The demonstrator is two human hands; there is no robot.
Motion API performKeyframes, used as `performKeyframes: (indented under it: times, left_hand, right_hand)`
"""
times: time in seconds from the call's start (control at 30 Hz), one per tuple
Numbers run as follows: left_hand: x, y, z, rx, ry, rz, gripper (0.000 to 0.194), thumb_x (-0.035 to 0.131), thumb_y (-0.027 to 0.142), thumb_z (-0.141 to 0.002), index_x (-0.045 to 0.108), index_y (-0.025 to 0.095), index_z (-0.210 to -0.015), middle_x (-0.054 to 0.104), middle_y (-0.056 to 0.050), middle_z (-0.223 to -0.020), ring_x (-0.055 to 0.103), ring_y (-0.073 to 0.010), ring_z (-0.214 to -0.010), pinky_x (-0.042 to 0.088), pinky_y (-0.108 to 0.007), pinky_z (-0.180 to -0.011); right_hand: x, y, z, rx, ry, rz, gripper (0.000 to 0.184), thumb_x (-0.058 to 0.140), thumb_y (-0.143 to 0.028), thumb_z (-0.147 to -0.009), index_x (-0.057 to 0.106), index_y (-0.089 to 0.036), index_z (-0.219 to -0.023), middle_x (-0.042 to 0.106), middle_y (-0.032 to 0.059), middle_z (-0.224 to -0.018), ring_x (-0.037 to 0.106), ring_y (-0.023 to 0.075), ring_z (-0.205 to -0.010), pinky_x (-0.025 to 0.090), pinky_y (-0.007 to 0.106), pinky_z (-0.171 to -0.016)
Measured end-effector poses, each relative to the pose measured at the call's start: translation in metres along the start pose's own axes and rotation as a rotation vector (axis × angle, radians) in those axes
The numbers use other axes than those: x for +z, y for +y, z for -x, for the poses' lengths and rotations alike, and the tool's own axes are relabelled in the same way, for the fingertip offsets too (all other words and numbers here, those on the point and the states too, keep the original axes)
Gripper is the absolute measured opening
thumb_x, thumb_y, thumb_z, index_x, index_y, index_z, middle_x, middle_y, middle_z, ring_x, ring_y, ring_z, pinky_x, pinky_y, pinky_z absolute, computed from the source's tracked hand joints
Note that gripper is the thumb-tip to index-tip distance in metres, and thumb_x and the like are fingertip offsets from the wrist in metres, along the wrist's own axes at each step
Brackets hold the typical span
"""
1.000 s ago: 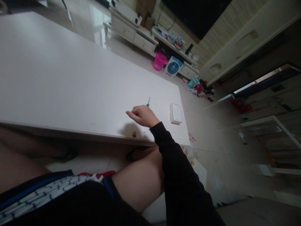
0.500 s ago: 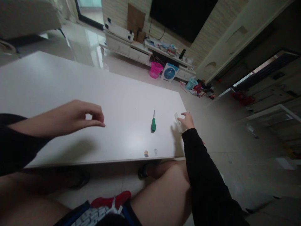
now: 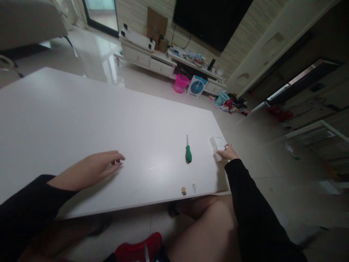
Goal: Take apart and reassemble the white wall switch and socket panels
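Note:
My right hand grips the near end of a white box-like block, apparently a power socket, at the table's right edge. Small dark marks show on its upper face; my fingers hide the near part. Left of it lies a green-handled screwdriver, its shaft pointing away from me. My left hand is over the white table with loosely bent fingers, thumb apart and nothing in it. Near the front edge lie a small yellowish sticker-like piece and a small pale clear piece.
My legs are under the table's front edge. Beyond the table stand a low white cabinet, a pink basket, a blue-and-white fan and a light blue basket. A dark television hangs on the wall.
My left hand has lowered toward the tabletop, its fingers closer together. My right hand has shifted to the socket's near end, uncovering more of its top. The view has shifted slightly.

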State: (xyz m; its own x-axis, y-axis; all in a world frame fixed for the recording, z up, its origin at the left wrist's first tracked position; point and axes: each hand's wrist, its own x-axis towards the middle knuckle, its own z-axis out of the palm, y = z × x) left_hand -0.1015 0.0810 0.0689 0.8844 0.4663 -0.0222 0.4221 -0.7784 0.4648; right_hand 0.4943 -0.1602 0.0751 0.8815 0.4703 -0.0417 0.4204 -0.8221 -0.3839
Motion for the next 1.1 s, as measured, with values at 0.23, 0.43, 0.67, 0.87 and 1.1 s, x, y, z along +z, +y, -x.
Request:
performKeyframes:
  times: [0.23, 0.43, 0.67, 0.87, 1.1]
  left_hand:
    - [0.018, 0.011, 0.006, 0.11, 0.066, 0.018, 0.029, 0.045, 0.032, -0.1, 0.071, 0.02, -0.1, 0.072, -0.007, -0.092, 0.069, -0.0225, -0.084, 0.05, -0.032, -0.076]
    - [0.027, 0.036, 0.0, 0.173, 0.093, -0.036, 0.029, 0.042, 0.026, -0.102, 0.069, 0.019, -0.113, 0.073, -0.008, -0.101, 0.07, -0.023, -0.091, 0.054, -0.036, -0.084]
    - [0.054, 0.064, -0.005, 0.167, 0.207, 0.063, 0.04, 0.05, 0.02, -0.098, 0.054, 0.019, -0.139, 0.068, -0.013, -0.123, 0.068, -0.0267, -0.11, 0.058, -0.044, -0.097]
    - [0.074, 0.085, 0.0, 0.19, 0.305, 0.292, 0.08, 0.064, 0.026, -0.095, 0.019, 0.027, -0.161, 0.046, -0.018, -0.15, 0.053, -0.0316, -0.138, 0.056, -0.05, -0.109]
    - [0.087, 0.106, 0.012, 0.194, 0.368, 0.283, 0.107, 0.079, 0.032, -0.086, 0.007, 0.025, -0.164, 0.029, -0.025, -0.16, 0.033, -0.0421, -0.151, 0.044, -0.065, -0.117]
  right_hand:
    - [-0.019, -0.029, 0.015, -0.018, -0.008, -0.039, 0.084, 0.087, -0.037, -0.061, 0.052, -0.012, -0.133, 0.067, 0.0243, -0.128, 0.068, 0.0329, -0.111, 0.057, 0.043, -0.094]
    - [-0.008, -0.087, 0.073, -0.272, -0.093, -0.263, 0.081, 0.085, -0.053, -0.064, 0.053, -0.021, -0.132, 0.067, 0.0139, -0.115, 0.069, 0.0296, -0.099, 0.061, 0.041, -0.079]
    - [0.028, -0.16, 0.167, -0.591, -0.338, -0.417, 0.068, 0.085, -0.047, -0.065, 0.053, -0.025, -0.121, 0.064, 0.008, -0.108, 0.063, 0.0276, -0.1, 0.057, 0.04, -0.082]
    - [0.059, -0.177, 0.216, -0.645, -0.522, -0.479, 0.067, 0.086, -0.047, -0.069, 0.053, -0.026, -0.122, 0.064, 0.0074, -0.116, 0.063, 0.0265, -0.106, 0.056, 0.039, -0.083]
    - [0.073, -0.188, 0.257, -0.628, -0.691, -0.537, 0.067, 0.089, -0.039, -0.068, 0.051, -0.027, -0.122, 0.065, 0.0049, -0.114, 0.064, 0.0249, -0.103, 0.057, 0.039, -0.083]
